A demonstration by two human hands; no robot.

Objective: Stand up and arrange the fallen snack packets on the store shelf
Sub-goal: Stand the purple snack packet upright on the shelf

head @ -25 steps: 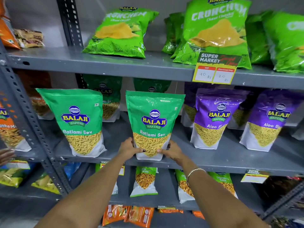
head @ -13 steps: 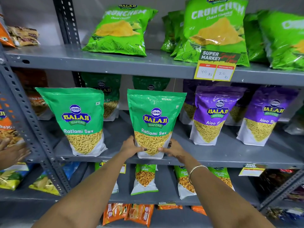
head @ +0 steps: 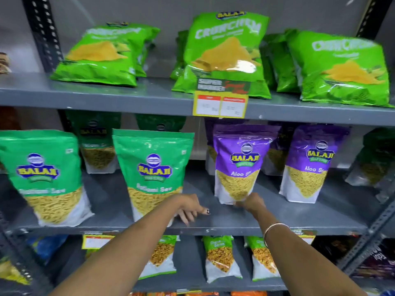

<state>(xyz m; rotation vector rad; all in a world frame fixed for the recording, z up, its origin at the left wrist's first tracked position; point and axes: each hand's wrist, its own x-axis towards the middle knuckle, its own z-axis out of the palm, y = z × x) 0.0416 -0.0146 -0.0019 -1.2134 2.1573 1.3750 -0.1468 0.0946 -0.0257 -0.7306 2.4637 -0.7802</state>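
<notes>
On the middle shelf (head: 299, 218) stand two green Ratlami Sev packets, one at the left (head: 42, 174) and one in the middle (head: 152, 167), both upright. To their right stand two purple Aloo Sev packets, the nearer one (head: 241, 163) and another further right (head: 310, 163). My left hand (head: 189, 207) hangs with fingers apart just right of the middle green packet, holding nothing. My right hand (head: 252, 202) is closed at the bottom edge of the nearer purple packet.
The top shelf (head: 106, 97) holds bright green Crunchem bags (head: 224, 52), some lying tilted, and a yellow price tag (head: 220, 105). More packets sit behind in the middle row. The lower shelf carries small green packets (head: 220, 257). A slotted metal upright (head: 367, 238) rises at right.
Both hands left the middle green Ratlami Sev packet and moved right. My right hand now grips the base of the purple Aloo Sev packet. The view shifted right.
</notes>
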